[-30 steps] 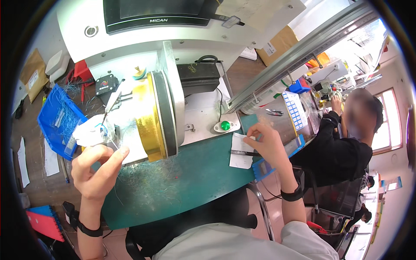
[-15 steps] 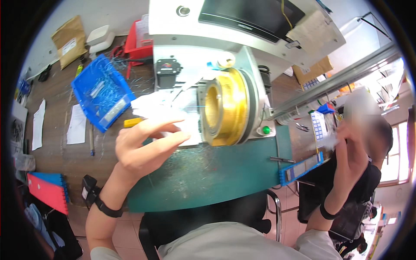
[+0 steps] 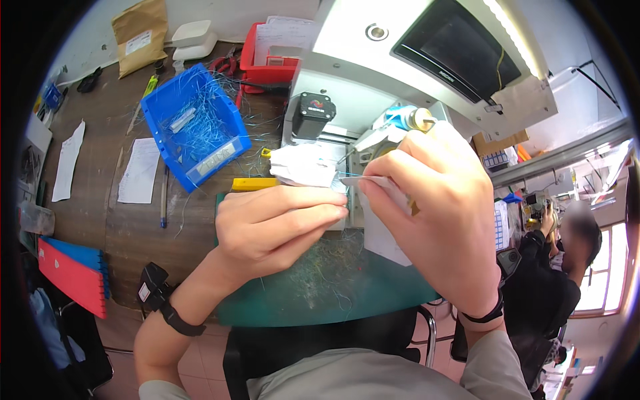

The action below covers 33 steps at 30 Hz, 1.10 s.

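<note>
My right hand (image 3: 437, 200) is closed in a pinch on a thin white wipe (image 3: 387, 230), which hangs below its fingers in front of the machine. My left hand (image 3: 273, 223) faces it, fingertips pressed together at the machine's lower front edge; what they hold, if anything, is too small to make out. Just behind the left fingertips lies a crumpled white bundle (image 3: 303, 165). Thin blue strands (image 3: 347, 175) run from it toward the right fingertips. The gold spool is almost wholly hidden behind my right hand.
A white machine (image 3: 353, 67) with a dark screen (image 3: 460, 50) stands ahead. Left of it are a blue bin (image 3: 193, 127) of fibre scraps, a red bin (image 3: 277, 57), a yellow-handled tool (image 3: 255, 184) and a pen (image 3: 164, 197). At the right, another person (image 3: 540, 280) works.
My right hand has come from the far right to the machine, now pinching the white wipe. My left hand has moved right, its fingers drawn together. The view has turned, shifting the machine rightward.
</note>
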Available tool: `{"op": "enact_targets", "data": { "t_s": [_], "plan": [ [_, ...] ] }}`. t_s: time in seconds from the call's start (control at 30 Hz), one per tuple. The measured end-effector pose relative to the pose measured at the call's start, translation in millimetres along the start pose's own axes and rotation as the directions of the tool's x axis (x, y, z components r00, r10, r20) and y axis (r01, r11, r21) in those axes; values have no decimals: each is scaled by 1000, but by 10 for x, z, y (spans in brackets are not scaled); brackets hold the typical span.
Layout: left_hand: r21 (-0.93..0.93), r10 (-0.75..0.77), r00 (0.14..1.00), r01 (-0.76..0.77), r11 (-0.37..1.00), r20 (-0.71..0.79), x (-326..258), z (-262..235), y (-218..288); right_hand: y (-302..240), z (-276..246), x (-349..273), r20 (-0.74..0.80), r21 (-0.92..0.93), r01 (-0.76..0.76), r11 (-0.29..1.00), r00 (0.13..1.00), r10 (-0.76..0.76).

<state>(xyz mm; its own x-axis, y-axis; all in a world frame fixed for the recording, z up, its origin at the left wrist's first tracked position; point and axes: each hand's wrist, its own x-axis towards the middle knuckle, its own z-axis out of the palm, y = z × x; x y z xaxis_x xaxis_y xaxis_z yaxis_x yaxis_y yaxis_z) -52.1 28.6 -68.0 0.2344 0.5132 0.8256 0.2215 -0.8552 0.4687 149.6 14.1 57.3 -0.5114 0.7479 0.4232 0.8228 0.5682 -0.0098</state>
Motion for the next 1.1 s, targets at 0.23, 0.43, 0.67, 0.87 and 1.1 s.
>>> {"op": "enact_targets", "data": {
  "t_s": [0.23, 0.43, 0.67, 0.87, 1.1],
  "plan": [
    [8, 16, 1000, -16, 1000, -19, 2, 21, -25, -45, 132, 59, -139, 41, -18, 999, 990, 24],
    [3, 22, 999, -22, 1000, -32, -2, 39, -30, 6, -114, 2, -213, 84, -59, 995, 974, 76],
    [15, 33, 999, -33, 999, -22, -10, 52, -18, 3, -10, 54, -31, -18, 116, 993, 993, -116],
    [29, 7, 1000, -7, 1000, 14, -33, 2, 6, 80, -28, -35, -20, 198, 120, 973, 993, -118],
    [13, 22, 996, -23, 1000, 85, 65, -1, 52, 417, -709, -925, -274, 571, -290, 768, 815, 511]
  ]
}}
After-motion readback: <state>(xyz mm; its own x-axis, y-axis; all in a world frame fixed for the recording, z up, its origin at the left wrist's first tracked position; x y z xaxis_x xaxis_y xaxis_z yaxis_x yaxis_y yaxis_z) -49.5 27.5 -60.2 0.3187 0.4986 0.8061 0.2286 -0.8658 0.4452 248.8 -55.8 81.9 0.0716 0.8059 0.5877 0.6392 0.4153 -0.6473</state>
